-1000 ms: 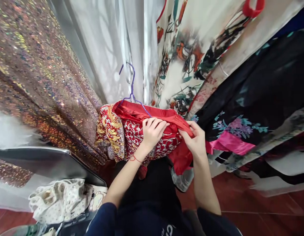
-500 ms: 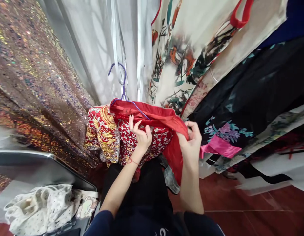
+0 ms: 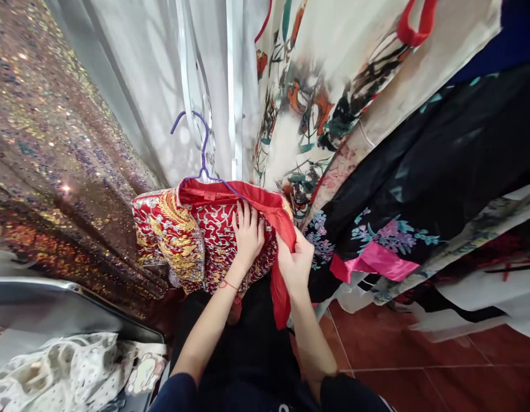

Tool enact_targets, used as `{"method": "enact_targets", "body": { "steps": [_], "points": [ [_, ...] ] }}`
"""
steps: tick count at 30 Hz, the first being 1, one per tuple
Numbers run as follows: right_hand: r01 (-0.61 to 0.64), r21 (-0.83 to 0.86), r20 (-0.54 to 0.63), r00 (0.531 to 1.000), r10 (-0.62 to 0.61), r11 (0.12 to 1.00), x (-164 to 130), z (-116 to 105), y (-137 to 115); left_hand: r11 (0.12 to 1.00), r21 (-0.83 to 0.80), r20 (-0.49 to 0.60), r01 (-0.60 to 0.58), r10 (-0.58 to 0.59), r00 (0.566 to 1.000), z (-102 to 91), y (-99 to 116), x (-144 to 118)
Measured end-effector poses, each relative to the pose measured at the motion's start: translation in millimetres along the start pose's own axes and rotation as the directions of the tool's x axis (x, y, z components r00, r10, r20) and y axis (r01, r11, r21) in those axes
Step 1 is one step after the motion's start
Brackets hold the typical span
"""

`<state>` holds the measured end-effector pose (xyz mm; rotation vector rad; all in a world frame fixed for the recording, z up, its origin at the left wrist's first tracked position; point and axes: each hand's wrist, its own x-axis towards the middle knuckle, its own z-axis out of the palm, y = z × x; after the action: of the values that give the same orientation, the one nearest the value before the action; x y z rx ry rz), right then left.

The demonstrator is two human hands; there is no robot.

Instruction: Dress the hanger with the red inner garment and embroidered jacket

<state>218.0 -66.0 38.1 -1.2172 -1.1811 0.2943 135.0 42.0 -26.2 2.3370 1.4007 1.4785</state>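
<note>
1. A red embroidered garment [image 3: 191,234] hangs on a purple hanger [image 3: 200,154], its hook up in front of the white sheer curtain [image 3: 162,86].
2. The left hand [image 3: 247,237] lies flat on the garment's front, fingers together and pointing up, pressing the embroidered panel near the neckline.
3. The right hand [image 3: 295,264] is closed on the plain red lining edge [image 3: 282,229], pinching it between thumb and fingers at the garment's right edge, with a strip of the same cloth trailing down below the hand.
4. As far as can be judged, the garment is already seated on the hanger, its neckline and size tag showing at the top; the front flap seems only partly drawn across, so closing and smoothing it looks unfinished.
5. A sequinned gold fabric [image 3: 54,143] hangs to the left, a painted cream robe [image 3: 333,74] and a black floral robe [image 3: 427,171] to the right.
6. A spotted white cloth [image 3: 63,366] lies at the lower left corner, above red floor tiles [image 3: 419,372].
</note>
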Motion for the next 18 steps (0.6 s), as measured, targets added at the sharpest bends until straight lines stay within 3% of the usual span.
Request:
{"method": "enact_targets", "body": {
  "steps": [4, 7, 9, 11, 12, 14, 16, 18],
  "points": [
    [0.029, -0.006, 0.080, 0.996, -0.028, 1.000, -20, 18, -11, 0.950, -0.311, 0.114, 0.028, 0.008, 0.993, -26.7, -18, -7],
    [0.079, -0.074, 0.236, 0.970, -0.059, 0.994, -28, 24, -6, 0.778, -0.611, 0.163, 0.147, -0.057, 0.985, -59.5, -28, -27],
    [0.158, -0.081, 0.437, 0.893, -0.107, 0.984, -28, 20, -1, 0.719, -0.658, 0.219, 0.226, -0.104, 0.970, -78.8, -26, -39],
    [0.246, -0.028, 0.597, 0.781, -0.182, 0.969, -23, 10, -1, 0.751, -0.595, 0.281, 0.285, -0.138, 0.950, -91.1, -18, -43],
    [0.277, -0.006, 0.617, 0.757, -0.215, 0.961, -18, 4, -2, 0.772, -0.558, 0.296, 0.305, -0.158, 0.942, -94.4, -14, -43],
    [0.334, -0.012, 0.506, 0.815, -0.282, 0.943, -2, -7, -5, 0.790, -0.522, 0.261, 0.321, -0.210, 0.942, -96.7, -7, -41],
    [0.386, -0.103, 0.276, 0.897, -0.346, 0.917, 21, -14, -7, 0.782, -0.534, 0.201, 0.321, -0.251, 0.947, -96.0, -4, -38],
    [0.416, -0.227, 0.146, 0.909, -0.391, 0.881, 47, -15, -3, 0.776, -0.543, 0.181, 0.321, -0.265, 0.947, -94.5, -6, -38]
  ]
}}
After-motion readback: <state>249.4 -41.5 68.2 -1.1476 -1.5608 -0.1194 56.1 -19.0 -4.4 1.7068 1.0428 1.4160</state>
